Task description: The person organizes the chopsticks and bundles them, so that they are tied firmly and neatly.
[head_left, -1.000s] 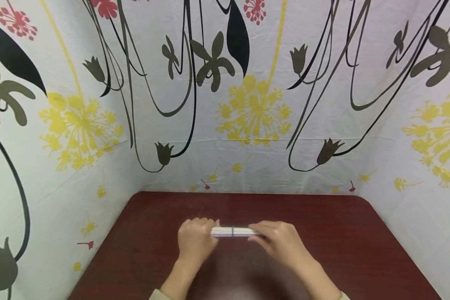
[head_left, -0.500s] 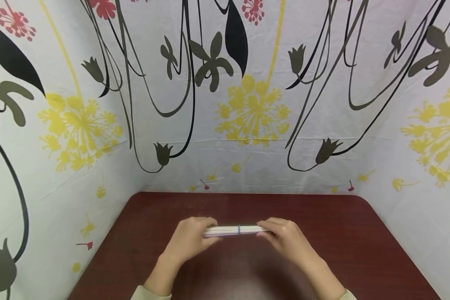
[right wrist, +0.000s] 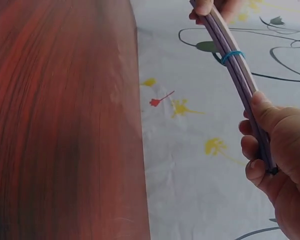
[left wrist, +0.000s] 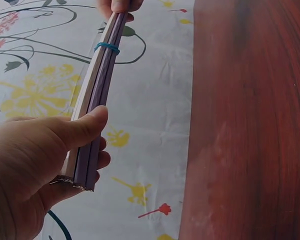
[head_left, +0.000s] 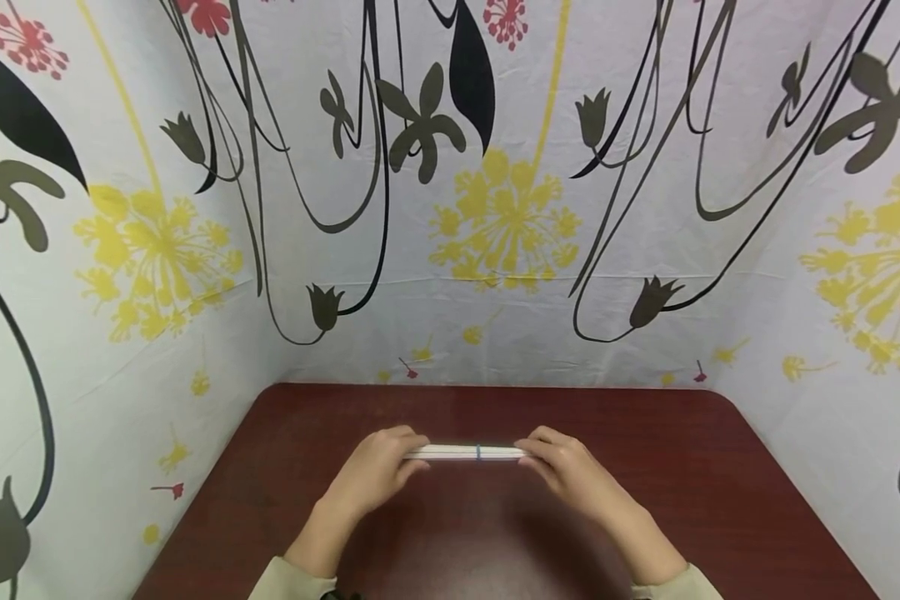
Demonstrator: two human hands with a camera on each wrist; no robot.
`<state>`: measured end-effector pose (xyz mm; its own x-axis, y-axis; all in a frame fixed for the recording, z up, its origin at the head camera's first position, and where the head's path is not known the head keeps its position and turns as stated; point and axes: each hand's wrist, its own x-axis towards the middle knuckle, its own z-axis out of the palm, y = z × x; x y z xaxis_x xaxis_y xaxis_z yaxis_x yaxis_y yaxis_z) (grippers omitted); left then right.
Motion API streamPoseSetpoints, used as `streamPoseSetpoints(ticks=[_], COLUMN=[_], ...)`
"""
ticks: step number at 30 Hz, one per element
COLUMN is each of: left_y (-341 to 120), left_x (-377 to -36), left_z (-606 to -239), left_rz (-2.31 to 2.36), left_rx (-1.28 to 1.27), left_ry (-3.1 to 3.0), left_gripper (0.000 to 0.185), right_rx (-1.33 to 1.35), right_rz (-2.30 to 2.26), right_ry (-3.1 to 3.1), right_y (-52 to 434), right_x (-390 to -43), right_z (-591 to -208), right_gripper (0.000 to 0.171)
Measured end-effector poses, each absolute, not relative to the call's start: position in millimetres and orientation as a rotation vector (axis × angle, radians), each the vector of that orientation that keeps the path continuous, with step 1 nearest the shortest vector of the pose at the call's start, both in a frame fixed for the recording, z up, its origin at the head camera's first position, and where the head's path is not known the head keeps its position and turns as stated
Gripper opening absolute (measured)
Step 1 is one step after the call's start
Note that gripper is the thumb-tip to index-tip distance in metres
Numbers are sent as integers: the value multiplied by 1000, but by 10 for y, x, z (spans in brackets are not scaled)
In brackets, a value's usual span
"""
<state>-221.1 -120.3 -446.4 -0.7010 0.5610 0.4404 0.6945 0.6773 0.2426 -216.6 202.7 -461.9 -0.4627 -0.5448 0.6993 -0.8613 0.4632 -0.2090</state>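
A bundle of slim, straight pencil-like sticks (head_left: 453,452) spans level between the two hands in the head view. Some are purple and some pale, as the bundle (left wrist: 96,100) shows in the left wrist view. A thin blue rubber band (left wrist: 107,48) is wound round it, nearer its right end. The left hand (head_left: 375,465) pinches the left end, its thumb (left wrist: 87,129) lying along the sticks and its fingers behind. At the other end the right hand (head_left: 573,475) grips the bundle (right wrist: 235,70) between thumb and curled fingers.
Beneath the hands lies a dark red-brown wooden table (head_left: 465,533) with rounded far corners. Flower-printed white cloth (head_left: 517,333) hangs behind it and along both sides. Pale sleeves (head_left: 292,579) show at the lower edge.
The left hand has shifted left, turned from a fist-like hold to a pinch at the bundle's end, and more of the sticks shows. The right hand moved slightly right. The bundle rose a little.
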Motion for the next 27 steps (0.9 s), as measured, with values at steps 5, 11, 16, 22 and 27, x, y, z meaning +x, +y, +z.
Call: streamPoseSetpoints(ticks=[5,11,16,22,27], left_y=[-1216,-1234,-1217,-1198,-1189], left_x=[-2236,-2298,-2384,-2459,-2500], left_z=[-4515,-4611,-4765,-4981,-5114], left_rz=[-478,-436,-386,-347,-352], left_rx=[-996,-977,-927,-883,-877], left_ry=[-2534,-2554,-2587,-2575,-2574], left_gripper=[23,24,26,30,26], right_rx=[1144,1127,1085,1036,1059], right_rz=[659,559,504,431,402], right_ry=[-2216,-2280,-2267,-2201,-2157], right_y=[2035,2023,2004,2024,2046], right_x=[-2200,-2254,-2352,-2440,-2522], right_z=[-4648,-4711,-4872,-5104,-5279], right_gripper=[30,17,17,29,32])
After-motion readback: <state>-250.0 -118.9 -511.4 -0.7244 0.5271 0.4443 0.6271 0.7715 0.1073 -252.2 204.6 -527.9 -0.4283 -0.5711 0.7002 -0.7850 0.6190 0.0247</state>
